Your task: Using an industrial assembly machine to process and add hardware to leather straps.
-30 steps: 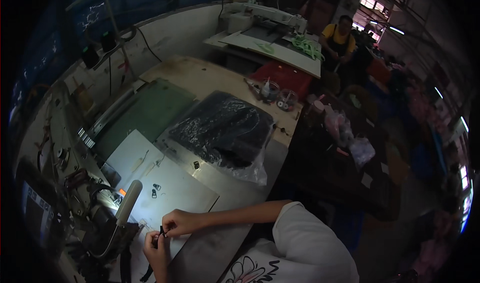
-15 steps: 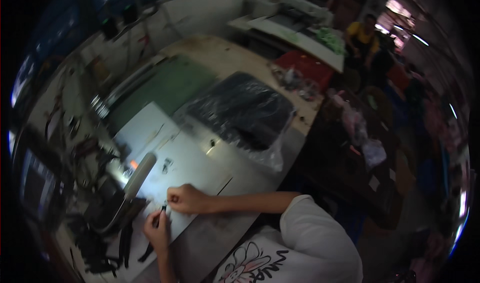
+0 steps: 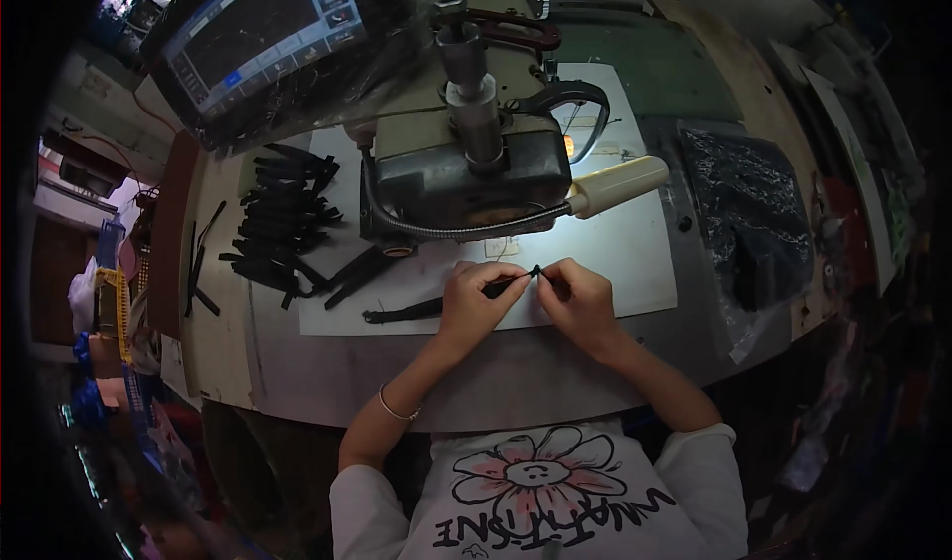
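Observation:
A black fabric strap (image 3: pixel 405 312) lies across the white work surface (image 3: pixel 645 292), its far left end resting flat. My left hand (image 3: pixel 474 307) is closed around it, with fingertips pinching near its other end. Close beside, my right hand (image 3: pixel 580 305) pinches a small black piece (image 3: pixel 536 271) at that tip; whether it is part of the strap I cannot tell. Just beyond my hands stands a sewing machine head (image 3: pixel 471 178). Its cream lamp (image 3: pixel 625 185) lights the surface around my fingers.
A pile of black straps (image 3: pixel 283 218) lies left of the machine, with thin black strips (image 3: pixel 200 263) farther left. A screen (image 3: pixel 273 50) rises at the upper left. Dark material in clear plastic (image 3: pixel 749 208) lies on the right, next to a green mat (image 3: pixel 635 59).
The view has swung round, bringing the machine to the middle and the screen and strap pile into clear sight. My hands are now closer together, fingertips meeting at the strap's end.

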A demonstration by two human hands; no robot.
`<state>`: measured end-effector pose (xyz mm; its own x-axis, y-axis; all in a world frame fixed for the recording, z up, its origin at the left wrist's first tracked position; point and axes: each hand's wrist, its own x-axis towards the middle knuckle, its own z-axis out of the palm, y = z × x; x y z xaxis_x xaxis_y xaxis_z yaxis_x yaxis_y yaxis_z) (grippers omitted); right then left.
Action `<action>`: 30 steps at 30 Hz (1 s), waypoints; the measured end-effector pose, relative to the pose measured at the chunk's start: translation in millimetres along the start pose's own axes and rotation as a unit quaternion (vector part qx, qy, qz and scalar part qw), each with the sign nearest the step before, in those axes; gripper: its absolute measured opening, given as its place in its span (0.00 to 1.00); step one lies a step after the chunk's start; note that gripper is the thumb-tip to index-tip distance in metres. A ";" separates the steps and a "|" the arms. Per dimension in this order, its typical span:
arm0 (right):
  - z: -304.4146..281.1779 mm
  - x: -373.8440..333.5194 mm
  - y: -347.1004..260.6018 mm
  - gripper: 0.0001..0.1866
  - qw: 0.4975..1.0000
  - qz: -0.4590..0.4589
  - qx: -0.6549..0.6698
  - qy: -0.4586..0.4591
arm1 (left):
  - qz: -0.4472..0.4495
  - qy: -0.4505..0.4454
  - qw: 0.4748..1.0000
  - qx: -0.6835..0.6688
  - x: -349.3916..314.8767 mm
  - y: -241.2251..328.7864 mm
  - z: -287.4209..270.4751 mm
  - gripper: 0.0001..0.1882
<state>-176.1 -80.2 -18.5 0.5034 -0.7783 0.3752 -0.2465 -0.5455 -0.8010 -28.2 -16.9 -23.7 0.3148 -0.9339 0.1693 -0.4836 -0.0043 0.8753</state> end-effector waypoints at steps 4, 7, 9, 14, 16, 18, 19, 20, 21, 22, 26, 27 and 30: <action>4.7 -4.7 5.6 0.05 0.994 -0.080 -0.071 -0.005 | 0.056 0.010 0.995 0.076 -0.7 4.1 1.7 0.05; 6.7 -7.1 7.3 0.06 0.989 -0.110 -0.102 -0.020 | 0.056 0.018 0.994 0.090 -0.7 2.3 4.1 0.05; 7.3 -5.1 6.6 0.06 0.989 -0.105 -0.104 -0.020 | 0.038 0.020 0.995 0.094 -0.6 -0.1 4.3 0.05; 12.5 -10.3 13.2 0.06 0.979 -0.133 -0.151 -0.025 | 0.038 0.018 0.992 0.117 -0.9 -1.7 6.4 0.05; 12.4 -9.5 16.0 0.05 0.982 -0.127 -0.135 -0.036 | 0.027 0.004 0.992 0.123 -0.4 -0.8 5.8 0.04; 10.5 -5.8 13.4 0.05 0.985 -0.117 -0.123 -0.024 | 0.015 -0.008 0.992 0.125 -0.3 -2.0 4.0 0.05; 9.5 -4.3 11.9 0.05 0.988 -0.106 -0.110 -0.012 | 0.034 -0.004 0.992 0.118 1.8 -2.9 1.3 0.05; 8.3 -3.9 11.4 0.05 0.988 -0.107 -0.110 -0.012 | 0.054 0.000 0.992 0.111 3.7 -4.1 -1.5 0.05; 7.3 -4.4 11.0 0.05 0.991 -0.089 -0.099 -0.015 | 0.027 -0.025 0.993 0.116 3.6 -6.4 -6.3 0.05; 7.1 -4.5 11.3 0.05 0.994 -0.069 -0.088 -0.017 | 0.027 -0.023 0.993 0.116 3.7 -7.0 -4.9 0.05; 8.2 -3.1 10.4 0.05 0.994 -0.083 -0.056 -0.041 | 0.053 -0.026 0.993 0.101 2.4 -3.0 -6.0 0.05; 6.4 -1.6 11.1 0.05 0.997 -0.055 -0.020 -0.046 | 0.054 -0.032 0.993 0.104 3.3 -2.0 -7.0 0.06; -1.3 -0.8 19.3 0.07 0.996 -0.005 0.039 -0.081 | 0.001 -0.070 0.997 0.022 7.0 -4.4 -10.7 0.10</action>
<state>-182.4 -90.6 -33.6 0.6337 -0.7090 0.3095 -0.1779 -0.5228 -0.8337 -15.1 -19.6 -21.5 0.1979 -0.9747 0.1035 -0.5211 -0.0151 0.8534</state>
